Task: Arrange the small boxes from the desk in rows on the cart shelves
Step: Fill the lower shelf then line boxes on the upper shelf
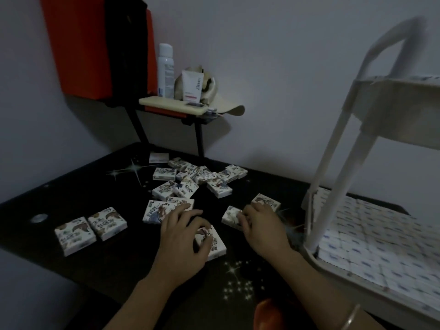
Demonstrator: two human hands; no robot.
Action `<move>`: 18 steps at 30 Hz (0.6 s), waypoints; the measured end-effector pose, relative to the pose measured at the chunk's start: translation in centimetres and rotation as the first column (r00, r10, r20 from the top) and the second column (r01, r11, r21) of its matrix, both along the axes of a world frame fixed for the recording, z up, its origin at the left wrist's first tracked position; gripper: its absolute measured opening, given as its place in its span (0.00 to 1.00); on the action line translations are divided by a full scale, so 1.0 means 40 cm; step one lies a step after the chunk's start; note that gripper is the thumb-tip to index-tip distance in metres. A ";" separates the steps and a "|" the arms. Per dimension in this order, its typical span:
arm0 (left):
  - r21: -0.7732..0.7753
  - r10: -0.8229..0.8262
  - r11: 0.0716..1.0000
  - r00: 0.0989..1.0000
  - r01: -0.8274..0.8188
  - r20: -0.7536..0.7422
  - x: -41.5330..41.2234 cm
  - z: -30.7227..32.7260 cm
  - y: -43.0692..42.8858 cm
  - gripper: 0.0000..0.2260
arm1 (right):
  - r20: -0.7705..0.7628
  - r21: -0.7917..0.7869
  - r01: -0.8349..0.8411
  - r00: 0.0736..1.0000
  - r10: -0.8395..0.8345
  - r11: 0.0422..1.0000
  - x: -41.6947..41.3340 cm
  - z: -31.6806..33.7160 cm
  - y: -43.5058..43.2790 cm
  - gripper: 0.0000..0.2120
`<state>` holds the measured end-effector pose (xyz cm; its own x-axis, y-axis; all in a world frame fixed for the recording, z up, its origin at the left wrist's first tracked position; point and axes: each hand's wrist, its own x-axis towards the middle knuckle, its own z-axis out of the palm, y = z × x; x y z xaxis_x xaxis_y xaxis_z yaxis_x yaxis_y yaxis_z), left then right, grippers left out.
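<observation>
Presently, left to right: pair of small boxes point(90, 232), side by side at nine o'clock, seemingly pre-sorted. My left hand point(183, 239), fingers curled over one box point(216, 247), likely to lift it. Loose heap point(190, 179) at twelve o'clock, awaiting pickup. My right hand point(262, 227), fingertips gripping another box point(231, 216). Cart point(333, 163) at three o'clock, lower shelf point(381, 234) tiled in rows. Legible: "Dove" on the tube point(192, 85); box print unreadable.

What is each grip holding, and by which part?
Left grip curls over the near box, fingers on its top and left edge. Right grip pinches a second box by its right end. Neither looks lifted.
</observation>
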<state>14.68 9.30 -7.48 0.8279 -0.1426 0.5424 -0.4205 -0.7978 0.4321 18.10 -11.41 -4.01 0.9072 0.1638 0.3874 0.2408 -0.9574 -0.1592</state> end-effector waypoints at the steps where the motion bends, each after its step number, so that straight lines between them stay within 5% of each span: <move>1: -0.008 -0.019 1.000 1.000 0.019 -0.010 -0.001 0.001 0.001 0.18 | -0.013 0.059 -0.015 1.000 0.016 0.998 -0.002 0.007 0.000 0.11; 6: -0.029 -0.159 0.987 0.983 0.157 -0.088 -0.006 0.005 0.003 0.24 | -0.308 0.084 0.016 0.951 0.010 0.996 0.004 0.021 -0.011 0.26; 9: -0.041 -0.182 0.983 0.981 0.180 -0.070 -0.014 0.015 0.002 0.23 | -0.349 0.072 -0.013 0.936 0.037 0.997 0.004 0.028 -0.014 0.22; 15: -0.160 -0.254 0.961 0.947 0.224 -0.197 -0.024 0.021 0.001 0.30 | -0.383 0.540 0.125 0.917 0.111 0.832 -0.035 0.025 -0.019 0.17; 18: -0.248 -0.298 0.935 0.939 0.252 -0.172 -0.025 0.022 -0.002 0.29 | -0.385 0.639 0.125 0.907 0.174 0.759 -0.072 0.033 -0.023 0.20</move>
<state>13.67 9.23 -6.59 0.8689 -0.2777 0.4097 -0.4940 -0.5388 0.6824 15.22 -12.35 -2.68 0.9991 0.0395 0.0140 0.0345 -0.5853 -0.8101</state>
